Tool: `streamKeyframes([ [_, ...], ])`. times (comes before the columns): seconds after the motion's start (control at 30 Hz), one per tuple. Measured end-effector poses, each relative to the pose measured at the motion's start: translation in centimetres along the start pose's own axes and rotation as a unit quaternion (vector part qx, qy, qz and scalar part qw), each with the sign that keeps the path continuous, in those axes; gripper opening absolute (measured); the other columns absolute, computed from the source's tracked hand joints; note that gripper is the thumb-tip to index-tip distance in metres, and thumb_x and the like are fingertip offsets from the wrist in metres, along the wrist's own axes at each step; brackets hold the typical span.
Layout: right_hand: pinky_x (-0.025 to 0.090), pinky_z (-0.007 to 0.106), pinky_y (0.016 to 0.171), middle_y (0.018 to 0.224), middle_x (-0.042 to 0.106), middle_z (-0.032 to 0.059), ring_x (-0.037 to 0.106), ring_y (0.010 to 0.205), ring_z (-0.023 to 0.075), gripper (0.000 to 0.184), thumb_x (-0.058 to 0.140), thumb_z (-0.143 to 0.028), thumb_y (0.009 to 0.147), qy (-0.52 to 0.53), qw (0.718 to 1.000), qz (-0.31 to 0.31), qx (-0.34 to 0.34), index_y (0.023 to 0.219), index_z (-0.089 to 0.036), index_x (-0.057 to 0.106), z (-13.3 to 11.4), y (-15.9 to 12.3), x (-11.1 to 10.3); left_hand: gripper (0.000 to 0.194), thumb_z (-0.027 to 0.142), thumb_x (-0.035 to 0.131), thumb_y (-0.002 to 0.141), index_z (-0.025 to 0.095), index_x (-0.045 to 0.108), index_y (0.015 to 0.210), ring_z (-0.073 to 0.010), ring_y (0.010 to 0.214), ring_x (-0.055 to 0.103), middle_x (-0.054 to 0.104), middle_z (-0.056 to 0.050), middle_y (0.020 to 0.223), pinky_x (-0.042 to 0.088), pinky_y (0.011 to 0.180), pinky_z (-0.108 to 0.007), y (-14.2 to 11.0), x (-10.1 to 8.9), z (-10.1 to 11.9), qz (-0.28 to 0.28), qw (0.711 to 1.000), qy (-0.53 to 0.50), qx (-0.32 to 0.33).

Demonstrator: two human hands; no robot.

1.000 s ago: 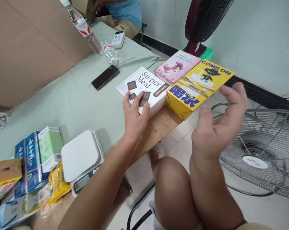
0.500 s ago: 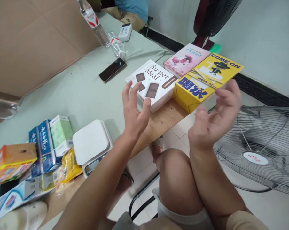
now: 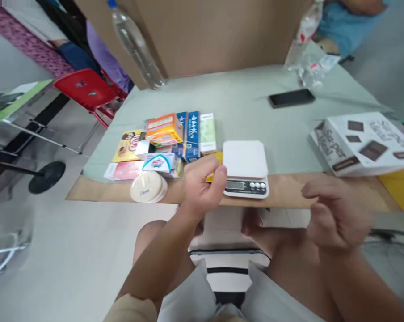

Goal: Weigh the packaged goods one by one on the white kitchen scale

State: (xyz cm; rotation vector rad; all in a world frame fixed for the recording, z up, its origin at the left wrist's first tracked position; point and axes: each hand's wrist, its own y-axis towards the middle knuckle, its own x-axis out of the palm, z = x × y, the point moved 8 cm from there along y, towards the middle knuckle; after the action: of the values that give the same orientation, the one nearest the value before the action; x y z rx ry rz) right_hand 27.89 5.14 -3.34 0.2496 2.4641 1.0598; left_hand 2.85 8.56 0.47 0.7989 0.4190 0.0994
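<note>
My left hand [image 3: 204, 184], fingers curled in with nothing visible in them, hovers just left of the white kitchen scale [image 3: 245, 159] and partly hides a yellow packet [image 3: 218, 155]. Over on the right, my right hand [image 3: 339, 212] is loosely curled and blurred, with nothing seen in it. It is in front of the white "Super Meal" box [image 3: 366, 141], apart from it. Left of the scale lie a green-white box [image 3: 208, 133], blue boxes [image 3: 192, 134], an orange box [image 3: 165, 129], a toothpaste-like carton [image 3: 159, 163] and a round white tub [image 3: 147, 187].
A dark phone [image 3: 292, 98] lies behind the scale. A clear bottle [image 3: 138, 49] stands by the cardboard panel [image 3: 222, 36]; more bottles [image 3: 304, 36] are at the back right. A yellow box [image 3: 401, 188] is at the right edge. A red chair [image 3: 88, 89] and other people are beyond.
The view has swung left to the scale and the group of boxes. My left hand has left the "Super Meal" box, and the fingers of both hands have curled in.
</note>
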Motion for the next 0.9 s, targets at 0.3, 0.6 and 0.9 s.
streamKeyframes([
  [0.3,0.054,0.036,0.071,0.090,0.068,0.0035,0.067,0.083,0.0206,0.018,0.063,-0.012,0.087,0.036,0.969,-0.220,-0.106,0.098,-0.025,0.065,-9.5,4.8,16.9,0.039,0.039,0.056,0.100,0.021,0.056,0.065,-0.0154,0.062,0.054,0.056,-0.001,0.061,0.046,0.062,-0.030,-3.5,-17.7,-6.7,0.188,0.963,-0.047,-0.187],
  [0.6,0.052,0.056,0.099,0.129,0.067,0.0165,0.065,0.119,0.0393,0.051,0.066,-0.033,0.085,-0.108,0.843,-0.483,-0.213,0.133,-0.020,0.062,-14.3,11.3,42.8,0.029,0.038,0.045,0.099,0.025,0.070,0.091,-0.0278,0.123,0.065,0.076,-0.005,0.115,0.048,0.109,-0.041,-9.0,-28.0,-17.5,0.308,0.825,0.112,-0.460],
  [0.9,0.016,0.082,0.125,0.182,-0.009,0.0090,0.006,0.158,0.0677,0.148,0.094,-0.065,0.053,-0.344,0.610,-0.700,-0.142,0.171,-0.041,0.007,-9.7,9.1,55.7,0.054,0.057,0.029,0.104,0.024,0.073,0.101,-0.0391,0.134,0.062,0.077,-0.015,0.125,0.043,0.116,-0.052,-9.6,-29.7,-21.1,0.150,0.788,0.199,-0.564],
])
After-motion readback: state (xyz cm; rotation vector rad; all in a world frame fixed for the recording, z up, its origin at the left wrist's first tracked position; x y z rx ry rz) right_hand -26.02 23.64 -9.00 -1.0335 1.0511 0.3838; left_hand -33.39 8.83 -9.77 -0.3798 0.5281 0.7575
